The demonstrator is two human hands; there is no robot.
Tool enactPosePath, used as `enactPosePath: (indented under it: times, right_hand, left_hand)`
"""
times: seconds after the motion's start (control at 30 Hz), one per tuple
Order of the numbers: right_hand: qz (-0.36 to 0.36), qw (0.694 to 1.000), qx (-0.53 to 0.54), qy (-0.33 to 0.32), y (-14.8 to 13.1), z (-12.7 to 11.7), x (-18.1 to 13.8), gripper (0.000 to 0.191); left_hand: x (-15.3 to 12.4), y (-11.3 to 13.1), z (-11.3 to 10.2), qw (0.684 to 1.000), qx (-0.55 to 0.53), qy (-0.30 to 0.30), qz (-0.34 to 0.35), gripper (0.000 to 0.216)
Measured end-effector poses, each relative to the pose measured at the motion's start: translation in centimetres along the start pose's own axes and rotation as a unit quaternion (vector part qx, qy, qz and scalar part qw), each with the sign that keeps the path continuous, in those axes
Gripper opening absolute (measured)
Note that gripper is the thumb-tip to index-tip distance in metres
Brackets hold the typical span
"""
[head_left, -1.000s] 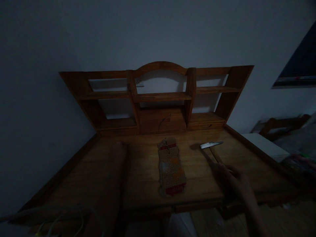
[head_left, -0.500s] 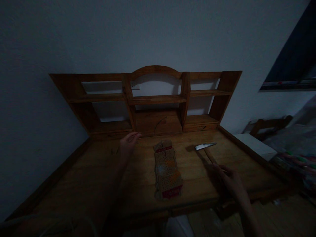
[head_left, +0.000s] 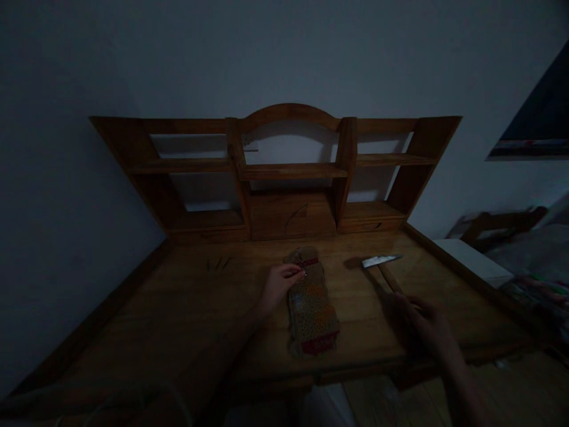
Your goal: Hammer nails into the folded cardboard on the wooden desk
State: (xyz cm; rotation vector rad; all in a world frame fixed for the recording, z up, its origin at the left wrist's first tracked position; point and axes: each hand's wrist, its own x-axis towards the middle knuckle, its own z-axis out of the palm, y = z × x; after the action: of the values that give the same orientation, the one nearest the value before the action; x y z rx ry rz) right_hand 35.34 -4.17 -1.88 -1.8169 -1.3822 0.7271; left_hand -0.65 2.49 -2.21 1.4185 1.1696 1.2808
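One hand, the right hand (head_left: 420, 317), grasped the wooden handle of a hammer (head_left: 387, 277), well apart on the right from the cardboard piece (head_left: 312, 308). This cardboard lay on the table (head_left: 360, 332), between both hands. The left hand (head_left: 279, 283) was over its far part, fingertips pinched together; whether they held something small could not be told. Farther left lay thin dark pieces (head_left: 219, 263), before a wooden shelf (head_left: 293, 171).

The 1 view looks forward and down from the person's head over the wooden desk (head_left: 178, 302), squarely facing the shelf unit (head_left: 291, 172) and the wall (head_left: 284, 53) behind. From the desk's near edge it takes in the left hand (head_left: 276, 286) and right hand (head_left: 420, 317) below and the shelf unit's full width.
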Motion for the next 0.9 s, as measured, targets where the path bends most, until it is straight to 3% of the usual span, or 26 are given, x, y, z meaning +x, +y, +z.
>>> enactPosePath:
  times: [0.5, 0.9]
  right_hand:
    - [0.014, 1.000, -0.026, -0.011, -0.1, -0.1, 0.0, 0.049]
    - [-0.006, 1.000, -0.030, -0.002, -0.2, -0.1, 0.0, 0.049]
  left_hand:
    - [-1.0, 0.3, 0.7, 0.988, 0.137, -0.017, 0.070, 0.020]
    - [-1.0, -0.3, 0.8, 0.985, 0.147, -0.029, 0.086, 0.017]
